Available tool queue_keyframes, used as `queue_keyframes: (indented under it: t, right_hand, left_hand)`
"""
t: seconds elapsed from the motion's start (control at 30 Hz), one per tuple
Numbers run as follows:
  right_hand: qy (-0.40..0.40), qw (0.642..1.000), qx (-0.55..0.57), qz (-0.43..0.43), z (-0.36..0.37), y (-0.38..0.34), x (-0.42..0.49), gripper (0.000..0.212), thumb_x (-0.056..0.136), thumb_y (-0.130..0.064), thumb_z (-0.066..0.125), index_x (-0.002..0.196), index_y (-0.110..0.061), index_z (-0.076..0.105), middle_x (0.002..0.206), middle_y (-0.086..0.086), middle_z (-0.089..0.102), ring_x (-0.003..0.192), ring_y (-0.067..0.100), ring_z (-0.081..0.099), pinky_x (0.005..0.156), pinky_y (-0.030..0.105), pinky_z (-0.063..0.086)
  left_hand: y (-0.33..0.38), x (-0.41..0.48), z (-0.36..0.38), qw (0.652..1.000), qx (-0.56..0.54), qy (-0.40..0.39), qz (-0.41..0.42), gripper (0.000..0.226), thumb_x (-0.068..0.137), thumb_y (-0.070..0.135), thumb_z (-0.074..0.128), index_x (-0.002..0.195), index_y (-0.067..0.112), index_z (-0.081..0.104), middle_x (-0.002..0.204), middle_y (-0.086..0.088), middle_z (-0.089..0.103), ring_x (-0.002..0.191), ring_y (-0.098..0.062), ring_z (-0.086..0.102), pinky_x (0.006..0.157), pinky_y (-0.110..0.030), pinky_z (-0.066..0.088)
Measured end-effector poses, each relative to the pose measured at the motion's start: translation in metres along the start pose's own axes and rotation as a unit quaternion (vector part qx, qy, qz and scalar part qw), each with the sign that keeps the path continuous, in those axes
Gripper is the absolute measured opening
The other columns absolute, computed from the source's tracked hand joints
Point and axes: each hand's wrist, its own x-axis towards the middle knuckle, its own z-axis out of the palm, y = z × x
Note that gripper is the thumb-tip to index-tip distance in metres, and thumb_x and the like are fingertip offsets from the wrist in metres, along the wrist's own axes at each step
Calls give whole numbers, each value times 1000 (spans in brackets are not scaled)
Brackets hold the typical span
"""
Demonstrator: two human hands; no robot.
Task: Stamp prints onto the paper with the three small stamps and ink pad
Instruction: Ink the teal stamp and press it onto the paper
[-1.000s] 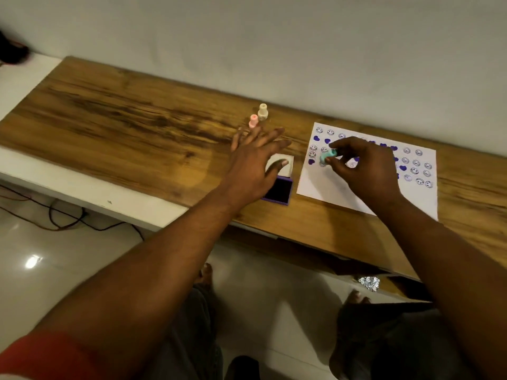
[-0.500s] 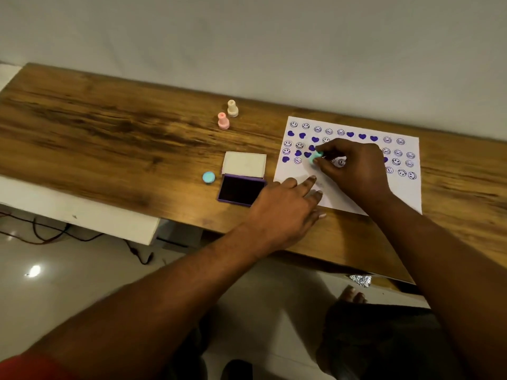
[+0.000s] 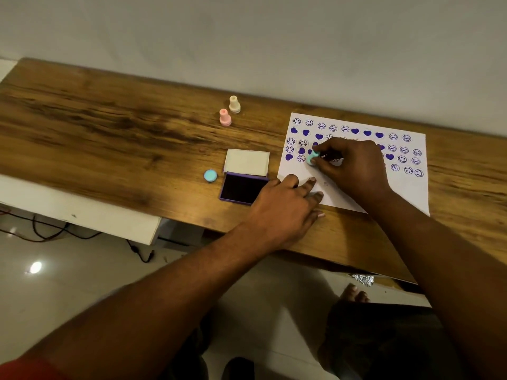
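We see the right grip (image 3: 354, 171) clamped on the teal stamp (image 3: 312, 158) over the paper (image 3: 406, 190).

The stamp sits at the tips of the thumb and fingers, poking out of the grip's left side, low over the left-hand rows of purple hearts and smiley prints; we cannot tell whether its face touches the sheet. Our left grip (image 3: 282, 212) lies flat, fingers straight and holding nothing, with its fingertips on the paper's near left edge. The open ink pad (image 3: 242, 191) lies just left of it on the bench (image 3: 109, 138), with a teal cap (image 3: 210, 175) beside it. The pink stamp (image 3: 225, 117) and cream stamp (image 3: 234, 104) stand upright farther back, well apart from both grips.
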Motion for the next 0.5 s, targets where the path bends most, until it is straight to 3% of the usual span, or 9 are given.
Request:
queue_keyframes:
  t: [0.33,0.5]
  right_hand:
    - [4,998,-60,-24,6,-7,-3,21,92,-34,80,110,-23,80,101,-2,81,86,20,75,74,38,59]
    - [40,998,-52,-18,14,-6,-9,20,91,-33,78,109,-23,79,105,-3,81,79,19,72,70,28,48]
  left_hand:
    - [0,-1,-3,1000,-13,-20,-5,57,109,56,29,158,29,41,169,-2,33,142,-27,40,107,-47,41]
    - [0,-2,0,1000,-9,-17,-3,56,109,55,30,157,29,42,168,-3,35,141,-26,39,104,-45,41]
